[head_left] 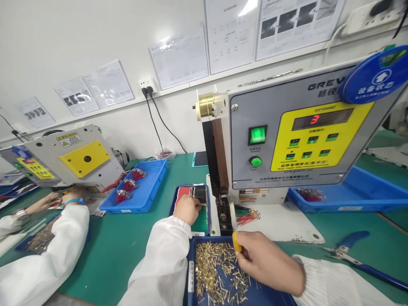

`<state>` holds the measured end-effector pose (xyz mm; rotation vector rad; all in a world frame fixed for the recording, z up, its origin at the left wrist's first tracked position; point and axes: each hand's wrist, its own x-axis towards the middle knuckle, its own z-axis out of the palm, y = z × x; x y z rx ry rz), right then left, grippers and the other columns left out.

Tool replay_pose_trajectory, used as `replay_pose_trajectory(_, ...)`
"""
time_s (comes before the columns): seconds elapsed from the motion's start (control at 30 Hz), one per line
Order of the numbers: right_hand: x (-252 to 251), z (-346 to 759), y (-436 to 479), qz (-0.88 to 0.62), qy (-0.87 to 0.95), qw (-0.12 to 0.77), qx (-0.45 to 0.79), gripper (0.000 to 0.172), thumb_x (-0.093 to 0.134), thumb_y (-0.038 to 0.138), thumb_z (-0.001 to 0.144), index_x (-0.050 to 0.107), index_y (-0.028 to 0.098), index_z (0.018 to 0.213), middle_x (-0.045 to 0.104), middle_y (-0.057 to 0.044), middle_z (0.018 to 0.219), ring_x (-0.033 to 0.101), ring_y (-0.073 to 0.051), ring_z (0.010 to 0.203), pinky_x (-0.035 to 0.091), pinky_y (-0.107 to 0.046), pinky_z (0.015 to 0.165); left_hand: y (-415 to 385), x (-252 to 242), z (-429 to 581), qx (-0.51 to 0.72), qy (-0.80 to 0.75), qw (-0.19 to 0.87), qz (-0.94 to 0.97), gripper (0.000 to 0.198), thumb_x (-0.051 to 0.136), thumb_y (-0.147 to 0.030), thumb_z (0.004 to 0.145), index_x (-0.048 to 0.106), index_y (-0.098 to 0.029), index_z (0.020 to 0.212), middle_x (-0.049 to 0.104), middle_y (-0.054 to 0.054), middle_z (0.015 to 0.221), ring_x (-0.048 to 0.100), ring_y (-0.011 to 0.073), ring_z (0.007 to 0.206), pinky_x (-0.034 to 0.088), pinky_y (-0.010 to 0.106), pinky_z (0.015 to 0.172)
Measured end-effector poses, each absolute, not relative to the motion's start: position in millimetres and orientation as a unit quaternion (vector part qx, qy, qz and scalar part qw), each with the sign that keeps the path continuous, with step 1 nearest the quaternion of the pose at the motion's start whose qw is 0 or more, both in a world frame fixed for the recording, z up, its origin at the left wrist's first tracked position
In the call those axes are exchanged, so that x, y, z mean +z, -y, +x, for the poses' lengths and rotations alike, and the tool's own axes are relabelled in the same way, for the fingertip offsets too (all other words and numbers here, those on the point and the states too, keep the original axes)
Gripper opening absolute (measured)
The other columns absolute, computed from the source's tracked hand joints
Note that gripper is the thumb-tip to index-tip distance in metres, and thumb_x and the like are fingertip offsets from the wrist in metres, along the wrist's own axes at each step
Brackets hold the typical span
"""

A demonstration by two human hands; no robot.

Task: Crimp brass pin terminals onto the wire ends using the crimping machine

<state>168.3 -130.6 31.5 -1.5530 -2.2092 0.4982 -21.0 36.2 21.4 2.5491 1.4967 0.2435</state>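
Note:
My left hand [188, 209] rests over a small blue tray [172, 209] of red, black and green wires. Its fingers are curled down at the wires, and what they pinch, if anything, is hidden. My right hand [267, 260] hovers over the right side of a larger blue tray [191, 276] filled with loose brass terminals [212, 267]. A yellow finger cot [236, 242] covers one of its fingertips, and the fingers are closed together near the crimping machine's [223, 212] lower head. Anything between them is too small to see.
Finished-looking wire bundles [247, 216] lie on the machine's white base. Blue-handled pliers [347, 250] lie at right. Blue bins with red wire bundles stand at the back left [143, 202] and right [353, 208]. A co-worker's sleeve and hands [68, 197] are at another machine on the left.

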Motion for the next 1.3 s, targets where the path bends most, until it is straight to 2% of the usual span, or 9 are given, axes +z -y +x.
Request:
replay_pose_trajectory(0.17,32.3,167.7,131.1,-0.552,0.779,0.23,0.187,0.018,0.043,0.002,0.069,0.046,0.02,0.071,0.056,0.001,0.069,0.05,-0.013,0.059,0.034,-0.024,0.056,-37.1,17.6,-20.1,0.076,-0.494,0.101,0.86,0.014,0.059,-0.015,0.079,0.072,-0.021,0.077,0.064,0.004,0.084,0.059,0.0175,0.084,0.043,0.027,0.077)
replay_pose_trajectory(0.43,28.0,167.6,128.9,-0.575,0.761,0.236,0.187,0.014,0.047,0.012,0.077,0.043,0.021,0.068,0.053,0.002,0.058,0.051,-0.014,0.054,0.035,-0.025,0.054,-37.6,13.9,-19.1,0.095,-0.503,0.093,0.854,0.013,0.056,-0.015,0.083,0.068,-0.019,0.08,0.065,0.005,0.087,0.058,0.0197,0.09,0.043,0.029,0.08)
replay_pose_trajectory(0.73,18.0,175.1,117.9,-0.567,0.709,0.295,0.299,0.01,0.05,0.02,0.082,0.056,0.018,0.075,0.06,0.0,0.061,0.055,-0.014,0.055,0.041,-0.024,0.054,-43.1,4.7,-11.7,0.138,-0.524,0.065,0.838,0.025,0.045,-0.018,0.091,0.068,-0.02,0.099,0.065,0.008,0.096,0.057,0.0195,0.094,0.042,0.03,0.082)
replay_pose_trajectory(0.93,12.3,176.6,112.6,-0.551,0.693,0.335,0.323,0.007,0.054,0.016,0.076,0.059,0.017,0.071,0.06,0.0,0.061,0.055,-0.013,0.056,0.041,-0.023,0.053,-43.9,2.5,-7.9,0.146,-0.542,0.017,0.828,0.028,0.044,-0.022,0.091,0.072,-0.02,0.089,0.061,0.009,0.095,0.052,0.0215,0.093,0.04,0.033,0.083)
replay_pose_trajectory(1.1,11.9,175.1,114.4,-0.558,0.685,0.346,0.316,0.007,0.057,0.019,0.076,0.059,0.016,0.07,0.059,0.0,0.061,0.055,-0.014,0.057,0.042,-0.024,0.054,-44.5,9.1,-8.8,0.121,-0.535,0.021,0.836,0.024,0.05,-0.015,0.085,0.073,-0.019,0.082,0.063,0.009,0.091,0.053,0.022,0.095,0.039,0.033,0.084)
replay_pose_trajectory(1.3,30.2,175.9,110.6,-0.563,0.679,0.289,0.372,0.005,0.062,0.019,0.07,0.063,0.015,0.069,0.063,-0.001,0.059,0.058,-0.015,0.055,0.04,-0.023,0.049,-50.8,20.2,-9.2,0.086,-0.506,0.034,0.858,0.02,0.055,-0.009,0.078,0.073,-0.017,0.077,0.065,0.008,0.087,0.058,0.021,0.091,0.041,0.031,0.085)
